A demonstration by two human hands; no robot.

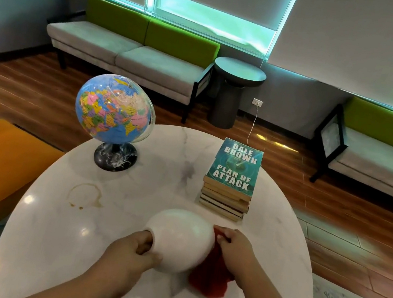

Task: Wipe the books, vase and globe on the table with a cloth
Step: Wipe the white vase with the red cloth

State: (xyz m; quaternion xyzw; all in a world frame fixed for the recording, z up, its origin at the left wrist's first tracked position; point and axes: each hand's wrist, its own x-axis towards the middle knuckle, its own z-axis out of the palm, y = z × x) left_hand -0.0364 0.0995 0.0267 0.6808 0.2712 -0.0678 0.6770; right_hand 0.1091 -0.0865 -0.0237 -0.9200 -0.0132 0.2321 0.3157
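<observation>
The marble worktop (130, 215) carries a globe (112, 109) far left and stacked books (232, 174) far right. Nearer, the white vase (180, 237) is tipped sideways. The left hand (136, 249) grips its rim, and the right hand (235, 245) has its fingers (224, 238) pinching a red cloth (210, 277) against the vase's right side.

On your table (158, 194): globe (114, 108) at far left, stack of books (232, 176) at far right, well apart. Vase (180, 240) sits nearer you, between them, tipped with its mouth to your left. Your left hand (138, 249) grips that mouth; your right hand (235, 245) holds the cloth (213, 275) against the vase's right side. Ring stain (85, 195) lies between globe and vase. Behind the table: sofa (128, 48), round side table (238, 74) at its right end.
</observation>
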